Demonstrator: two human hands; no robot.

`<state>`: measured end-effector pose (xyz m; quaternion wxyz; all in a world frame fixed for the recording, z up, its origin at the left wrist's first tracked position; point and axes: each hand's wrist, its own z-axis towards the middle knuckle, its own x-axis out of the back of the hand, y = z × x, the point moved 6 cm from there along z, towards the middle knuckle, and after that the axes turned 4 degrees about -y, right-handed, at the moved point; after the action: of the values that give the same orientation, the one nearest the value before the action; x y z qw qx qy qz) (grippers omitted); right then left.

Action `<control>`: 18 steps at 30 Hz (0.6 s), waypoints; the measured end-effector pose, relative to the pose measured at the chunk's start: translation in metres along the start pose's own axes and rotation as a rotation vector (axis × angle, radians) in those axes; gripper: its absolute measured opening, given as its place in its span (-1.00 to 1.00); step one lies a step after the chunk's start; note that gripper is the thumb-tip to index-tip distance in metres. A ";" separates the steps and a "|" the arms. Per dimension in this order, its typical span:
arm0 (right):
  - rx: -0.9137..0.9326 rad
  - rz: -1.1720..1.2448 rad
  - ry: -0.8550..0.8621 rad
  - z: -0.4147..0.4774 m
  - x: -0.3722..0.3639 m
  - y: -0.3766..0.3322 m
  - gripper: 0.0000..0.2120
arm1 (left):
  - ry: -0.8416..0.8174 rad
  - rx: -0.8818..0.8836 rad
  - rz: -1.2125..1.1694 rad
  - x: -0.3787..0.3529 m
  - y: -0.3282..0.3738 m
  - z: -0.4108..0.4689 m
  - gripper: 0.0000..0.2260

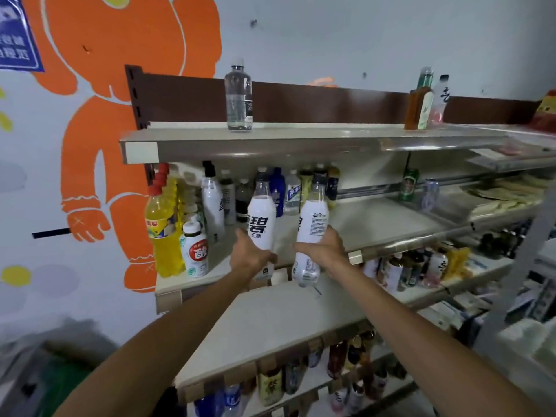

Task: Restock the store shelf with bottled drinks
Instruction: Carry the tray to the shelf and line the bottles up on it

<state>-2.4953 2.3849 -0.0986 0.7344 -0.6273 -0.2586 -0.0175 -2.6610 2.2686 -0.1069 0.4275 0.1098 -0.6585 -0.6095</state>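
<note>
white bottle [261, 219] in curled fingers of left hand [249, 259], second bottle [313, 224] likewise, apparently, in right hand [324, 251]

Dim, even indoor light, soft overall blur, wide-angle bowing of shelf edges [301, 145], smeared corners

Head view, close, facing shelf [301, 136]
</note>
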 end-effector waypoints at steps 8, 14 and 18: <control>0.054 -0.053 -0.055 0.043 -0.006 -0.004 -0.36 | 0.222 0.025 0.123 0.011 -0.003 0.030 -0.30; 0.088 -0.098 -0.092 0.078 -0.001 -0.003 -0.37 | 0.314 0.088 0.144 0.007 -0.013 0.057 -0.33; 0.106 -0.109 -0.107 0.093 -0.002 0.000 -0.39 | 0.329 0.116 0.205 -0.005 -0.031 0.064 -0.32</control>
<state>-2.5300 2.4706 -0.0924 0.7496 -0.5727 -0.3317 -0.0101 -2.7148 2.3101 -0.1301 0.5821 0.1646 -0.6216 -0.4977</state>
